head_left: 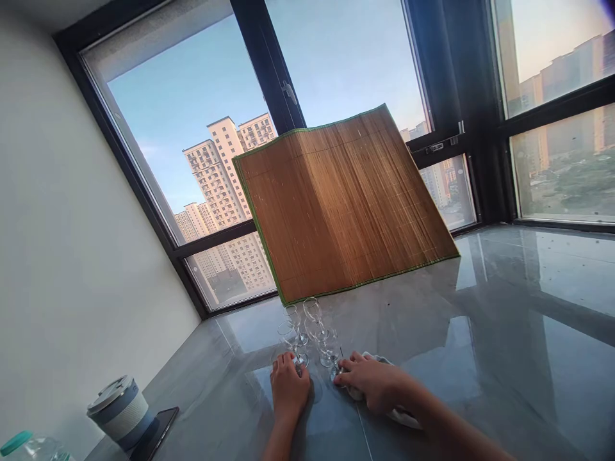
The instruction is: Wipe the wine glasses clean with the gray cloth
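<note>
Several small clear stemmed glasses [312, 310] stand in a close group on the glossy grey surface, overlapping so that single outlines are hard to part. At the group's near left, my left hand [289, 387] is closed, its fingers curled about the foot of one glass [302, 360]; the hand partly hides that glass. My right hand [368, 381] reaches in from the right, thumb and forefinger closed at the foot of the nearest right-hand glass [335, 371]. Under the right palm and wrist lies a crumpled white cloth [406, 417], mostly covered.
A brown bamboo mat [346, 205] with green edging leans against the dark-framed window behind the glasses. At the lower left are a lidded blue-and-white cup [120, 410], a dark phone [161, 429] and a clear bottle with a green cap [16, 442]. A white wall [72, 224] borders the left.
</note>
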The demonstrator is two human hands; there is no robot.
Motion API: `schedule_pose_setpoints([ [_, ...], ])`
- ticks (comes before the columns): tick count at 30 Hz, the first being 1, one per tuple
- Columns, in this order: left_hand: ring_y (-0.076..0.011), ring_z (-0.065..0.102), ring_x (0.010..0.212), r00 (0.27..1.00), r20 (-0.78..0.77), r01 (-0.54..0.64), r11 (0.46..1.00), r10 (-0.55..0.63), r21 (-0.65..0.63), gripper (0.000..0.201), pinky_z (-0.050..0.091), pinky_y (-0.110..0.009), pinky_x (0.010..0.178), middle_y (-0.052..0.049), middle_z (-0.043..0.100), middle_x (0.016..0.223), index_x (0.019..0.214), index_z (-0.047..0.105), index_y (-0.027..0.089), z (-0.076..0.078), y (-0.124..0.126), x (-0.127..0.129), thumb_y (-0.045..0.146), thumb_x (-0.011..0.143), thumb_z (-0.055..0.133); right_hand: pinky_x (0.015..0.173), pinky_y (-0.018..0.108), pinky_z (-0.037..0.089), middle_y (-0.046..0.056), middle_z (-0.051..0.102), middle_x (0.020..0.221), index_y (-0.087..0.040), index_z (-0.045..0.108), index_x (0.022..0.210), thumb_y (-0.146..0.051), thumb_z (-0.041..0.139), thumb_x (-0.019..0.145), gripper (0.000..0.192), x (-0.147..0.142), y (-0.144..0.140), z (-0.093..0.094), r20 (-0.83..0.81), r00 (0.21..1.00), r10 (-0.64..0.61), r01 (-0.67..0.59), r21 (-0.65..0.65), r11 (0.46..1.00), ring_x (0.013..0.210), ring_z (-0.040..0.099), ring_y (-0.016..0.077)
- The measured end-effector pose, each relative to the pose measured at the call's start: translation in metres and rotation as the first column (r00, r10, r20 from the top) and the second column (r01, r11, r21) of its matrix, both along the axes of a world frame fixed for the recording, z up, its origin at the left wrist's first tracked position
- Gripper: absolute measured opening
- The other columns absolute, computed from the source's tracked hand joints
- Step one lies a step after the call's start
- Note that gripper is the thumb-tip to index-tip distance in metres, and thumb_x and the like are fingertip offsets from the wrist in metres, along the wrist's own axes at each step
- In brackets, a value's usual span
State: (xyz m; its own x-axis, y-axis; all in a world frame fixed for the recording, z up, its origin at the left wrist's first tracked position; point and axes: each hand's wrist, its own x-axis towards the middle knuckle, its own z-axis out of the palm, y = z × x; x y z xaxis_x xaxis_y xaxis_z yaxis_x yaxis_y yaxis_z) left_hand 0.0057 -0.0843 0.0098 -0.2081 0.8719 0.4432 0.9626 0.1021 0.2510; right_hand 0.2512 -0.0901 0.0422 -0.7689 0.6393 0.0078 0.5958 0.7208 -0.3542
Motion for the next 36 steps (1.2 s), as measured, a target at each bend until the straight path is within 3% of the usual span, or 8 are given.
schedule_pose_setpoints([
  [4,-0.0269,0.059,0.098,0.996,-0.059,-0.060,0.997,0.063,0.045,0.016,0.039,-0.036,0.086,-0.012,0.065,0.095,0.088,0.061,0.017,0.007,-0.007,0.001,0.023,0.084,0.047,0.105,0.058,0.033,0.008,0.045,0.150,-0.038,0.054,0.138,-0.007,0.061,0.057,0.087,-0.007,-0.001,-0.004,-0.052,0.997,0.058,-0.059,-0.016,0.998,0.133,0.041,0.0388],
  [9,-0.0241,0.064,0.076,0.995,-0.046,-0.087,0.993,0.083,-0.086,0.031,0.036,-0.032,0.067,-0.010,0.069,0.078,0.070,0.063,0.020,0.007,-0.014,-0.001,0.027,0.090,0.040,0.106,0.044,0.037,0.006,0.047,0.147,-0.033,0.056,0.136,-0.003,0.055,0.053,0.088,0.012,0.009,-0.002,-0.187,0.981,0.040,-0.060,-0.098,0.993,0.133,0.043,0.0319],
  [12,-0.0227,0.063,0.071,0.999,-0.035,0.002,0.996,-0.005,-0.094,0.035,0.034,-0.031,0.065,-0.009,0.069,0.072,0.063,0.063,0.021,0.002,-0.014,-0.004,0.027,0.090,0.041,0.100,0.035,0.041,0.006,0.058,0.134,-0.028,0.052,0.139,-0.001,0.053,0.054,0.089,0.033,0.023,-0.002,-0.221,0.971,-0.097,0.062,-0.158,0.985,0.125,0.050,0.0271],
  [16,-0.0193,0.057,0.062,0.978,-0.005,0.206,0.977,-0.207,-0.056,0.041,0.033,-0.030,0.063,-0.006,0.063,0.061,0.056,0.057,0.023,-0.004,-0.012,-0.007,0.033,0.092,0.040,0.093,0.031,0.043,0.011,0.063,0.127,-0.019,0.052,0.138,-0.002,0.056,0.064,0.076,0.046,0.043,-0.010,-0.193,0.912,-0.363,0.358,-0.063,0.932,0.116,0.057,0.0267],
  [23,-0.0159,0.048,0.052,0.914,0.123,0.390,0.921,-0.386,-0.012,0.025,0.033,-0.027,0.059,0.003,0.047,0.051,0.076,0.060,0.024,-0.003,-0.014,-0.010,0.048,0.082,0.053,0.084,0.032,0.042,0.015,0.057,0.134,-0.019,0.033,0.149,-0.016,0.052,0.084,0.068,0.036,0.073,-0.021,-0.287,0.747,-0.599,0.636,0.049,0.770,0.116,0.056,0.0286],
  [27,-0.0156,0.047,0.054,0.870,0.282,0.410,0.911,-0.405,0.043,0.039,0.037,-0.027,0.059,0.005,0.045,0.055,0.099,0.066,0.022,-0.006,-0.017,-0.003,0.053,0.078,0.056,0.081,0.031,0.041,0.012,0.065,0.116,-0.017,0.027,0.151,-0.019,0.045,0.090,0.063,0.042,0.085,-0.026,-0.336,0.682,-0.650,0.704,0.060,0.708,0.104,0.062,0.0246],
  [30,-0.0157,0.050,0.059,0.844,0.371,0.394,0.917,-0.388,0.064,0.056,0.041,-0.027,0.061,0.003,0.050,0.062,0.115,0.065,0.019,-0.005,-0.017,0.011,0.057,0.075,0.058,0.081,0.029,0.041,0.010,0.064,0.120,-0.020,0.026,0.151,-0.018,0.044,0.090,0.063,0.046,0.090,-0.031,-0.392,0.650,-0.651,0.725,0.064,0.686,0.106,0.061,0.0225],
  [36,-0.0145,0.046,0.055,0.829,0.458,0.379,0.925,-0.321,-0.038,0.045,0.036,-0.026,0.057,0.006,0.041,0.055,0.107,0.070,0.016,-0.011,-0.007,0.046,0.047,0.076,0.060,0.083,0.036,0.042,0.015,0.060,0.129,-0.017,0.025,0.152,-0.032,0.057,0.082,0.079,0.042,0.089,-0.032,-0.352,0.677,-0.646,0.700,0.039,0.713,0.120,0.052,0.0318],
])
